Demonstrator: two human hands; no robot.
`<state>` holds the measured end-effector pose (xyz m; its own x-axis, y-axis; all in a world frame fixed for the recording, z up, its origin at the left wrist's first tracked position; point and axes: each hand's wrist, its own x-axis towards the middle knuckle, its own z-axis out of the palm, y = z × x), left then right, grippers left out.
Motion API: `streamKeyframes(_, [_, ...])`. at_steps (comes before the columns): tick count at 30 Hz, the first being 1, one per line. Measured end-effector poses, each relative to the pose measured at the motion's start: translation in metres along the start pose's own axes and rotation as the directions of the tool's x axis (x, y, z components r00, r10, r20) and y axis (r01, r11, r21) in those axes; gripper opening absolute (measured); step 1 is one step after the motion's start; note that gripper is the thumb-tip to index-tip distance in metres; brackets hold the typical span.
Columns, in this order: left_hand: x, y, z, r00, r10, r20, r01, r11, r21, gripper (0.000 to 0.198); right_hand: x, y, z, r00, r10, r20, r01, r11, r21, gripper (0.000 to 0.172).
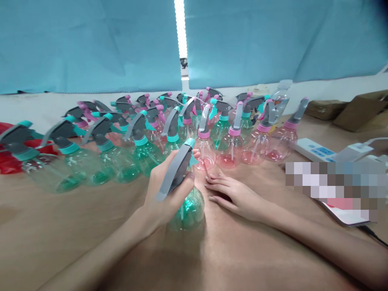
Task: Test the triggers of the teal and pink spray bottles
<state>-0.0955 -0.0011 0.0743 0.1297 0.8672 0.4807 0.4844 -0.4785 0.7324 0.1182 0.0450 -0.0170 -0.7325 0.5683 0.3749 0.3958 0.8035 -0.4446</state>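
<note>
My left hand point(163, 194) is closed around the neck and grey spray head of a green spray bottle point(190, 208), which stands close in front of me with its turquoise-tipped nozzle facing away. My right hand point(233, 196) rests on the brown tabletop point(242, 258) just right of that bottle, fingers stretched out and holding nothing. Beyond my hands, spray bottles stand in rows. Clear green ones with turquoise collars, such as this green bottle point(124, 165), are to the left. Pink ones with pink collars, such as this pink bottle point(230, 151), stand in the middle and to the right.
A white power strip point(315, 149) with a plugged-in charger point(353, 153) lies at the right, near a partly blurred-out flat device point(345, 214). Cardboard boxes point(357, 109) sit behind. A clear water bottle point(281, 97) stands at the back; a red container point(9, 155) is far left.
</note>
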Motion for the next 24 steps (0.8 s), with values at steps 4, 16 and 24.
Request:
streamKeyframes(4, [0.001, 0.002, 0.0, 1.0, 0.003, -0.003, -0.003, 1.0, 0.002, 0.031, 0.0, 0.0, 0.0, 1.0, -0.01, 0.001, 0.01, 1.0, -0.009, 0.034])
streamKeyframes(16, [-0.002, 0.004, 0.001, 0.999, -0.052, -0.003, 0.052, 0.993, 0.109, 0.017, -0.001, 0.002, 0.002, 1.0, -0.013, 0.003, 0.013, 1.0, -0.014, 0.034])
streamKeyframes(24, [-0.012, 0.005, 0.0, 0.984, -0.176, -0.014, 0.172, 0.943, 0.285, 0.035, 0.0, 0.003, 0.002, 0.999, -0.037, -0.011, 0.037, 0.999, -0.002, 0.032])
